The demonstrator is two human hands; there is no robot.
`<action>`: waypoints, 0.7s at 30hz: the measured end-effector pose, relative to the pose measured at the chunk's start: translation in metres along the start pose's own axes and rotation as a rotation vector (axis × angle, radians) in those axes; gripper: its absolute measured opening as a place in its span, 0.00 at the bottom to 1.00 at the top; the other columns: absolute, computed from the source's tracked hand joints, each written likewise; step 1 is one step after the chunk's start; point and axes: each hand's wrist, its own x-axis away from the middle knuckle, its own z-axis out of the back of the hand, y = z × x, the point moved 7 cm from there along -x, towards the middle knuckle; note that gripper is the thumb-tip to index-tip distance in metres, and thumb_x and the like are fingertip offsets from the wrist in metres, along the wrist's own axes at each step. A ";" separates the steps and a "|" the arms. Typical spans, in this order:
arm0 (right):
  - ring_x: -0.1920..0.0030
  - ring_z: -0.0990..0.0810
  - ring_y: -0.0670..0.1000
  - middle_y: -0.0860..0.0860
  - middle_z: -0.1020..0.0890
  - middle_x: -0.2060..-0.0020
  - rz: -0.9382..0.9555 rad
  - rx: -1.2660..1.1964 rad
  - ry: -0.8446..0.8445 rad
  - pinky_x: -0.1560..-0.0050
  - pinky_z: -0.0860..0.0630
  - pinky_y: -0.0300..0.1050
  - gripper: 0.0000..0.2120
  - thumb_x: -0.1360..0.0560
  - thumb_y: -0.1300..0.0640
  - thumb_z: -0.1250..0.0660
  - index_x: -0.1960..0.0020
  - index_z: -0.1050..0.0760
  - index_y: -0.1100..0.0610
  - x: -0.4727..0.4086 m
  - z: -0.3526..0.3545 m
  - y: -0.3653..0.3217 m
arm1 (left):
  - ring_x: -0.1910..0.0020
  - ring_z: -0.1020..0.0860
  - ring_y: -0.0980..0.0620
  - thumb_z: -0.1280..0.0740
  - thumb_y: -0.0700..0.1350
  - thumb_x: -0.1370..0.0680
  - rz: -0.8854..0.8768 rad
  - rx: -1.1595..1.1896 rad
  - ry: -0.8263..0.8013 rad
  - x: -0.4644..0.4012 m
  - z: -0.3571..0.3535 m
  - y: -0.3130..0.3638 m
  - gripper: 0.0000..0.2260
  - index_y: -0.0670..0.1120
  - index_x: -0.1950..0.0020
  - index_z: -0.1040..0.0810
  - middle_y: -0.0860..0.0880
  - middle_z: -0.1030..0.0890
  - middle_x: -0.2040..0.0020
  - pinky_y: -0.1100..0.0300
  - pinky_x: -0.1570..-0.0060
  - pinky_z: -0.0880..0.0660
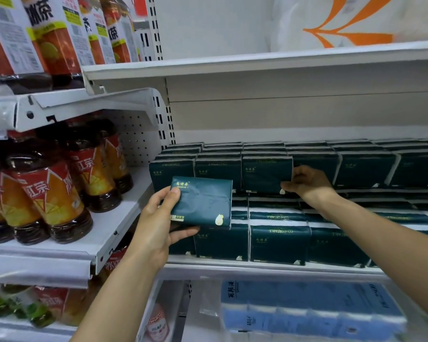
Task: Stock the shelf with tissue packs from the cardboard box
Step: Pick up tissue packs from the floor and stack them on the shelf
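The left hand (158, 218) pinches a loose tissue pack (203, 202) just before the shelf (257, 266) while the right hand (307, 183) grips an upright pack (266, 174) atop the stacks, which could topple if nudged; no cardboard box shows.

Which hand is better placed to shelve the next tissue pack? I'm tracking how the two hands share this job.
The left hand, probably: it already grips a loose tissue pack just in front of the shelved packs. The right hand carries none; it is pinching a pack in the upper row.
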 end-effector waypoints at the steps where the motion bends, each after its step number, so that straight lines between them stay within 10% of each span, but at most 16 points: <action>1: 0.56 0.22 0.50 0.55 0.19 0.53 0.000 0.013 0.010 0.52 0.29 0.42 0.14 0.28 0.62 0.25 0.46 0.25 0.60 -0.002 -0.001 0.001 | 0.45 0.18 0.46 0.33 0.50 0.19 0.002 0.001 0.002 0.000 0.000 0.000 0.07 0.52 0.42 0.23 0.46 0.19 0.42 0.51 0.64 0.17; 15: 0.50 0.22 0.54 0.52 0.23 0.50 -0.027 0.177 0.113 0.47 0.25 0.48 0.25 0.30 0.54 0.23 0.39 0.30 0.58 -0.005 0.002 0.008 | 0.43 0.18 0.44 0.32 0.50 0.20 0.046 0.016 -0.021 0.006 -0.002 -0.005 0.07 0.52 0.43 0.21 0.45 0.20 0.39 0.52 0.65 0.18; 21: 0.55 0.25 0.53 0.51 0.26 0.49 0.551 0.562 0.259 0.54 0.27 0.47 0.23 0.27 0.59 0.29 0.35 0.33 0.56 0.057 -0.004 -0.057 | 0.43 0.19 0.44 0.35 0.48 0.18 0.077 0.035 -0.071 0.020 -0.009 -0.003 0.04 0.51 0.45 0.21 0.44 0.19 0.41 0.53 0.66 0.18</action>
